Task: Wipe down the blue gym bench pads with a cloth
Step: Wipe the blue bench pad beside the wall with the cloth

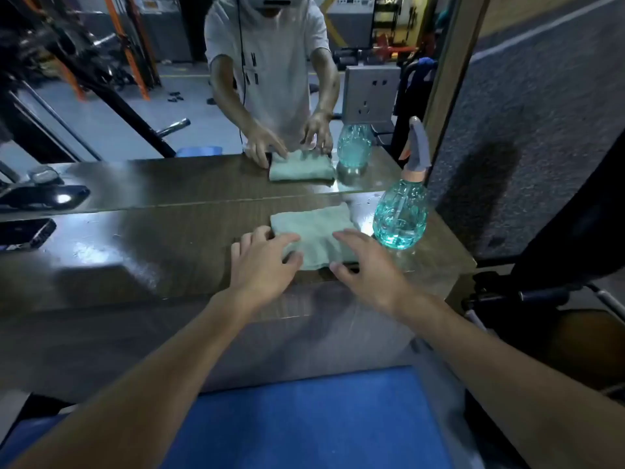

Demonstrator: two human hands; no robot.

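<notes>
my two hands at the folded cloth (314,225) on the desk (135,252)
left hand (263,265) rests loose, straight fingers (287,238) on its left edge; right hand (368,269), fingers spread, is at its near right corner, touch unclear. pale green, flat, just beside the spray bottle (400,218); the blue bench pad (321,421) lies under my arms.

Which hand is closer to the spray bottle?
The right hand: the teal spray bottle stands just beyond its fingers, while the left hand is across the cloth.
</notes>
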